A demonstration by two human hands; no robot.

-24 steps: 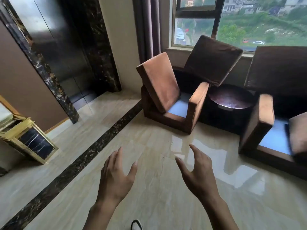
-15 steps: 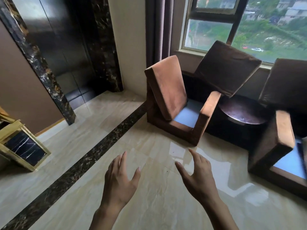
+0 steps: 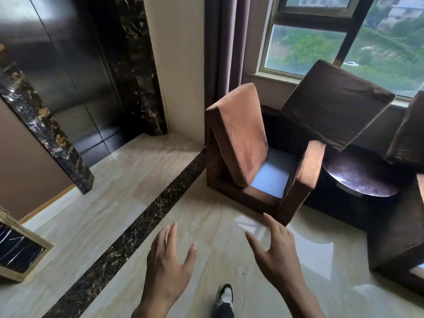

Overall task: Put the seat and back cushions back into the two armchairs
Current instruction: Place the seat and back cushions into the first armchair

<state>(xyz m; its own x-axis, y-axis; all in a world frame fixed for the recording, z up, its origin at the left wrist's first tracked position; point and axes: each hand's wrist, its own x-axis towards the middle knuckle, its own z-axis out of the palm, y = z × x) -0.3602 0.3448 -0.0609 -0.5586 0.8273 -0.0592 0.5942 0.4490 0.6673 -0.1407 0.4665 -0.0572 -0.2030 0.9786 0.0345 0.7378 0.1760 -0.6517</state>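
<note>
A brown armchair (image 3: 305, 180) stands ahead by the window, its pale blue seat base (image 3: 275, 175) bare. A light brown cushion (image 3: 241, 134) leans on edge against the chair's left arm, tilted into the seat. A darker brown cushion (image 3: 337, 104) is propped at an angle over the chair's back and right arm. The second armchair (image 3: 399, 249) is cut off at the right edge, with another dark cushion (image 3: 410, 134) above it. My left hand (image 3: 167, 265) and right hand (image 3: 275, 255) are held out over the floor in front of the first chair, fingers spread, holding nothing.
A round dark side table (image 3: 360, 177) stands between the chairs. Dark lift doors (image 3: 57, 72) and a marble frame (image 3: 46, 129) fill the left. A gold-framed black box (image 3: 18, 251) lies at the lower left. My shoe (image 3: 224, 294) is on the glossy tiled floor.
The view has moved closer to the left armchair and turned left, so the right chair has slid mostly out of frame. Both hands stay spread and hold nothing.
</note>
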